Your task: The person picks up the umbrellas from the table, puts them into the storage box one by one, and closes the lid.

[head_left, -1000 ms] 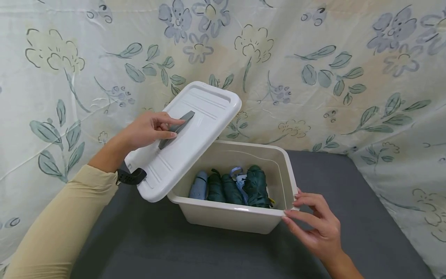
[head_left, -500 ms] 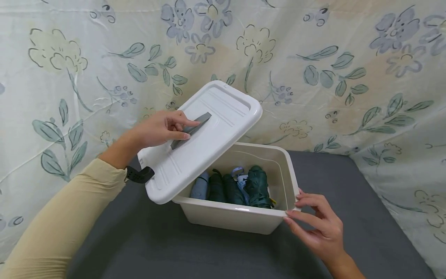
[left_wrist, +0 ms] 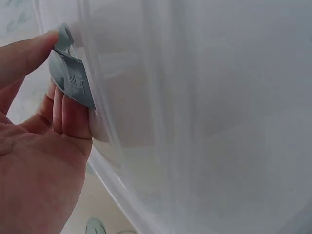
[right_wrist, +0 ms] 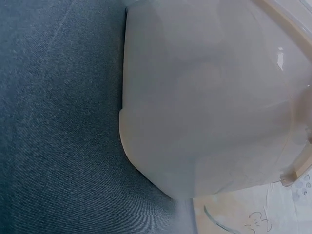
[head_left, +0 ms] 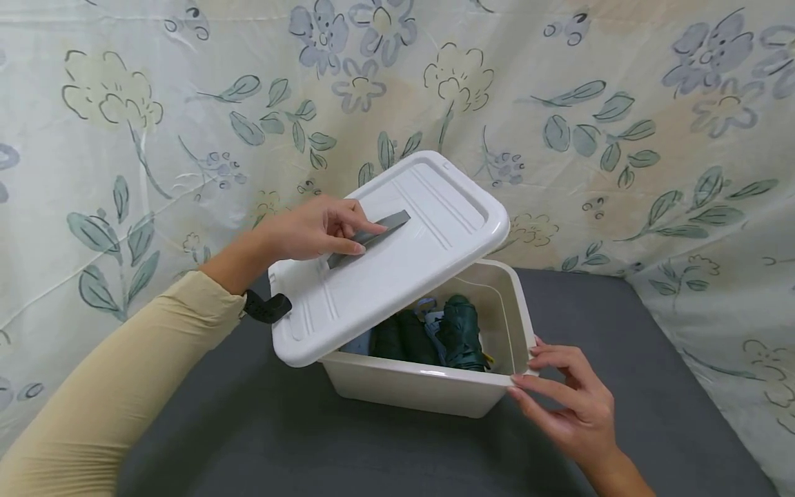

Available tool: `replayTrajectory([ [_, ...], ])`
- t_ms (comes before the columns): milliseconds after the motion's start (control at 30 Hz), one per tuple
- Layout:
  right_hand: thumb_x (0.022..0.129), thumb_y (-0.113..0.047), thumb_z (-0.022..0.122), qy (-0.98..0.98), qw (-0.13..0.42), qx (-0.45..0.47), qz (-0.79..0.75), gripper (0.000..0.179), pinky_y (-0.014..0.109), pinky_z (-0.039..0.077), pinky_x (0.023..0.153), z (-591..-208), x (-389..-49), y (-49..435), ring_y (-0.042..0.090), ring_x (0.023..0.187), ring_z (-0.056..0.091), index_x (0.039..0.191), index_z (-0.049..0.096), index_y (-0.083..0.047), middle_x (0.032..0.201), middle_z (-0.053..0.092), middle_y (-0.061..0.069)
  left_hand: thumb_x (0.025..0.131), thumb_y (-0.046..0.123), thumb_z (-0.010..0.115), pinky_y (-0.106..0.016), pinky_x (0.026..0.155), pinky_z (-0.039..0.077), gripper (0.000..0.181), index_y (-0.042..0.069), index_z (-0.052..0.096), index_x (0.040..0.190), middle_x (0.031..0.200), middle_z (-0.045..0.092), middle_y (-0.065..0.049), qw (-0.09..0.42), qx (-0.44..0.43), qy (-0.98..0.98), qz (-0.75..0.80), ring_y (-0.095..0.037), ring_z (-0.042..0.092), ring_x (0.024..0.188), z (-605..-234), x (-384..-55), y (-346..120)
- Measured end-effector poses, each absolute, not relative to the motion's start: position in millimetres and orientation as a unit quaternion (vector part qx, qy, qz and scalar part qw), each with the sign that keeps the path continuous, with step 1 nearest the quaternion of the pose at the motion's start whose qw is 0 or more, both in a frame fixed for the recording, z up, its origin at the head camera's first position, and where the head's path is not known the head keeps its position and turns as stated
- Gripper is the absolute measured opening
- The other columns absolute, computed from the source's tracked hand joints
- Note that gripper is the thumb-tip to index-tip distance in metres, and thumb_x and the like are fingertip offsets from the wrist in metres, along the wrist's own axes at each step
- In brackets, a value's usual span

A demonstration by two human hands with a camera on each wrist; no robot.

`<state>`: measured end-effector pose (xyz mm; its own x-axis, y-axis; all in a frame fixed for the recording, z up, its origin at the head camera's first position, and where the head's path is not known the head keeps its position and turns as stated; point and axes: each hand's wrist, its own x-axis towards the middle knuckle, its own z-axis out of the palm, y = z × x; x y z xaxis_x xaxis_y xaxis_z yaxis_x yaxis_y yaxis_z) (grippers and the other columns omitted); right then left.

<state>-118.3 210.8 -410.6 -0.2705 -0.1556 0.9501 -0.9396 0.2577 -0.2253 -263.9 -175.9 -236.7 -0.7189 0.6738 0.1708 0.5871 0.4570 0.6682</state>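
My left hand (head_left: 317, 228) pinches the grey handle (head_left: 396, 219) of a white plastic lid (head_left: 428, 214). In the left wrist view the thumb lies on one side of the handle (left_wrist: 73, 75) and fingers go under it. The lid slants over the left part of a beige storage bin (head_left: 410, 386), its low end overlapping the bin's front left corner. With fingertips and thumb, my right hand (head_left: 574, 407) holds the bin's front right corner. Inside lie rolled dark green bundles (head_left: 461, 335), something light blue (head_left: 433, 324) and a blue roll (head_left: 358, 344), partly hidden by the lid.
The bin stands on a dark grey cloth surface (head_left: 298, 442). Behind and to the right hangs a floral curtain (head_left: 559, 83). A black band (head_left: 267, 307) circles the left wrist. In the right wrist view the bin's end wall (right_wrist: 209, 107) fills the middle.
My left hand has carried the lid to the right, over more of the bin, and its raised end has dipped slightly. The blue roll is now mostly covered. My right hand stays at the corner.
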Motion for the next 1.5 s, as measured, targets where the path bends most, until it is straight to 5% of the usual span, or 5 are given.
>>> replayTrajectory([
  [733,0.084,-0.011,0.085,-0.632,0.431,0.443,0.468,0.021,0.032,0.048,0.112,-417,-122,217,0.027,0.111,0.063,0.083,0.078,0.008,0.096,0.062,0.026,0.091,0.009,0.078,-0.023,0.064,0.041,0.039,0.018,0.073,0.128,0.089,0.053,-0.006,0.164,0.431,0.842,0.28,-0.021,0.051,0.078,-244,-259,-129],
  [1500,0.081,-0.003,0.086,-0.585,0.444,0.467,0.493,0.02,0.026,0.054,0.102,-413,-119,219,0.028,0.105,0.066,0.079,0.075,0.014,0.095,0.065,0.029,0.091,0.006,0.077,-0.024,0.07,0.045,0.037,0.018,0.075,0.126,0.097,0.059,-0.005,0.194,0.451,0.832,0.258,-0.018,0.052,0.081,-259,-260,-105],
])
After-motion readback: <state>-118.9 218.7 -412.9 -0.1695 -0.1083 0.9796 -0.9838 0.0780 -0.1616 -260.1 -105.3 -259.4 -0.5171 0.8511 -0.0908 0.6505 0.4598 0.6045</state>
